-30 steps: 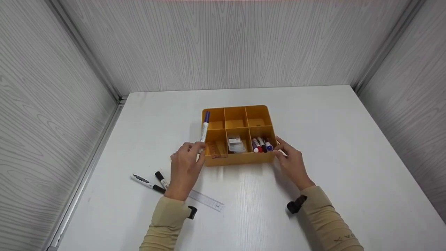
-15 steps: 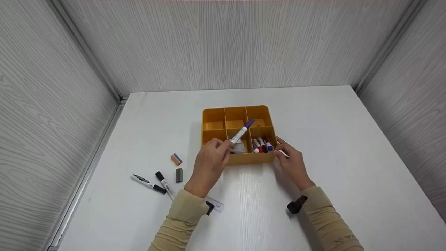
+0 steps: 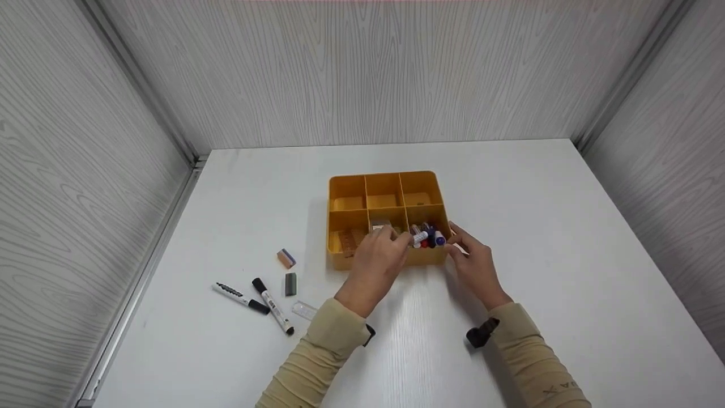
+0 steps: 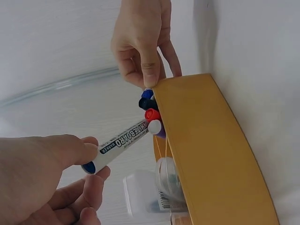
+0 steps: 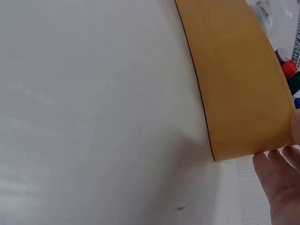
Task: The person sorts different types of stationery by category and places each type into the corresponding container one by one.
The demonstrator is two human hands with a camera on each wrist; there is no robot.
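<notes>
My left hand (image 3: 375, 260) pinches a whiteboard marker (image 4: 123, 143) by its blue end. The marker slants into the front right compartment of a yellow divided organizer box (image 3: 425, 259), over several capped markers (image 4: 152, 115) in red, white, blue and dark colours. At the box's front right corner, my right hand (image 3: 476, 266) grips the wall, thumb at the rim and fingers against the side, as the right wrist view also shows. Clear plastic cases (image 4: 171, 180) sit in the front middle compartment, partly behind my left hand in the head view. An orange see-through piece (image 3: 348, 242) lies front left.
Left of the box lie a two-tone eraser (image 3: 286, 258) and a small dark grey block (image 3: 290, 284). Two black-capped markers (image 3: 274, 309) and a clear ruler (image 3: 305, 309), partly under my left sleeve, rest nearer me. Grey panels (image 3: 374, 73) wall in the white table (image 3: 510, 187).
My left hand has carried the marker rightward across the box, from its left side to the front right compartment, and tipped it in. The right hand has stayed on the corner.
</notes>
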